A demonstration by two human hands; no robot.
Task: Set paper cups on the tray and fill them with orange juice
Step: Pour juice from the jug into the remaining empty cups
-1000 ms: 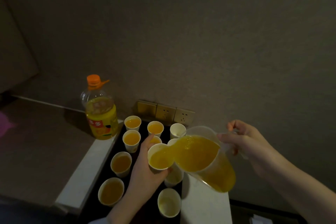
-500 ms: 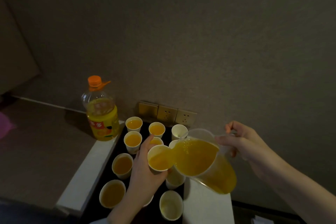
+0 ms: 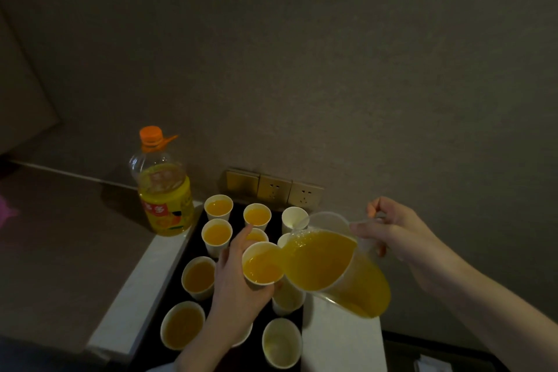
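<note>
Left hand [image 3: 238,290], low centre of frame: fingers [image 3: 241,238] curled round the held cup [image 3: 262,263], lifting it off the tray. Right hand [image 3: 395,232], centre-right: fingers [image 3: 367,231] wrapped on the handle of a clear jug [image 3: 332,266], tilted w/ its spout at the cup's rim. Juice level in that cup is approx two-thirds up, as far as the dim light shows.

Step in hand, by the look of it: mid-pour, filling one cup held in the air. Next move prob. calls for righting the jug before the cup brims, then setting the cup down in its gap on the tray w/o slopping, and taking an empty one.

Tray [image 3: 193,248] is dark, bottom centre. Left-hand and rear cups already hold juice, e.g. rear-left cup [image 3: 218,207]. Rear-right cup [image 3: 293,217] looks empty, as does the near cup [image 3: 281,343] at bottom; one or two more are partly hidden behind jug and hand, contents can't be told.

Tray lies on a narrow white table [image 3: 341,338]. Juice bottle [image 3: 163,187], orange cap, stands just beside the tray's rear-left corner. Brass-coloured wall sockets [image 3: 273,189] sit right behind the tray. Wall [image 3: 302,54] is dark grey-brown & fills the upper frame; the room is dim.
</note>
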